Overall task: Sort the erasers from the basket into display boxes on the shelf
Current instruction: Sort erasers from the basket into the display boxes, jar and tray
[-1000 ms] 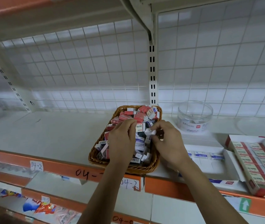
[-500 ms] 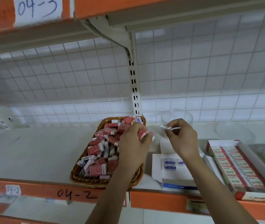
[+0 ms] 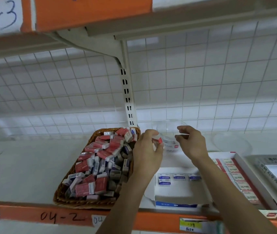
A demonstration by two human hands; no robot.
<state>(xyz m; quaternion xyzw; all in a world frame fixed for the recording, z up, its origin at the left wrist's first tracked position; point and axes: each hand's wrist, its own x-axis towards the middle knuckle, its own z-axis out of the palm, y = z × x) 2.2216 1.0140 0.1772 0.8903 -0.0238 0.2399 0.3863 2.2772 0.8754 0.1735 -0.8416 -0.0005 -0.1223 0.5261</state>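
A wicker basket holds a heap of red and blue-white erasers at the middle of the shelf. My left hand hovers just right of the basket's far corner, shut on a red eraser. My right hand hangs beside a clear plastic jar with its fingers apart and nothing visible in them. Below the hands lies a white display box with a few blue-labelled erasers. To its right, a red-edged display box holds rows of red erasers.
A clear round lid lies on the shelf behind the red-edged box. A grey box sits at the far right. The orange shelf edge reads 04-2. The upper shelf hangs close overhead, and a wire grid backs the shelf.
Both hands rose from the basket and moved right. The small white eraser seen in my right hand is gone from it, and that hand's fingers have spread beside the jar.
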